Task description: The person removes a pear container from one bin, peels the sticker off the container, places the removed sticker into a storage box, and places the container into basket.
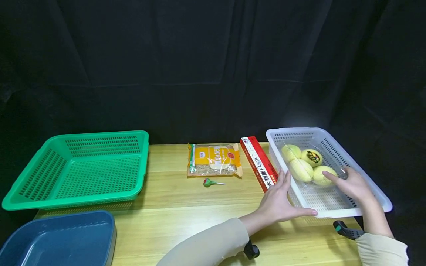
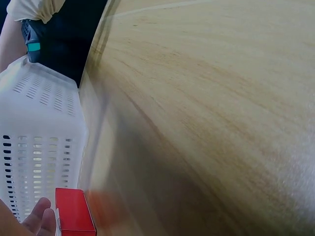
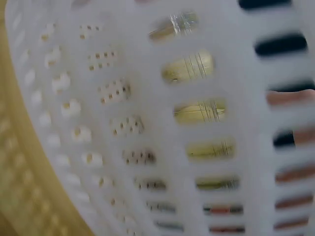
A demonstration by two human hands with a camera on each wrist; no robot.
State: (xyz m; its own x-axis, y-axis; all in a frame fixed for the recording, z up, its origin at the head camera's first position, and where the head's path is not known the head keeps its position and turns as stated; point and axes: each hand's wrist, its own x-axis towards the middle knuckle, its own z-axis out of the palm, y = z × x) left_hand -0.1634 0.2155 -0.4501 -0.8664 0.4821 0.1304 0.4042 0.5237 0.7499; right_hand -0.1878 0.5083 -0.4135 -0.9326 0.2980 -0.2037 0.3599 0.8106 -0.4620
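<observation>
In the head view a white slotted basket (image 1: 336,213) sits at the right of the table, tilted in this view. Inside it lies a clear-wrapped pack of pale yellow round fruit (image 1: 301,170) with a dark round sticker. My right hand (image 1: 356,186) reaches over the near right rim and grips the pack's right end, thumb on the nearest fruit. The other fingers are partly hidden. At the basket's left side my left hand (image 1: 276,203) has its fingers straight along the wall and its thumb at the front corner. A red pasta box (image 1: 257,162) lies beside those fingertips.
A bag of grain (image 1: 214,160) lies at the back middle, with a green-wrapped lollipop (image 1: 208,182) before it. On the left stand a green slotted basket (image 1: 141,177) and a dark blue tray (image 1: 111,236). A black curtain (image 1: 199,74) hangs behind the table.
</observation>
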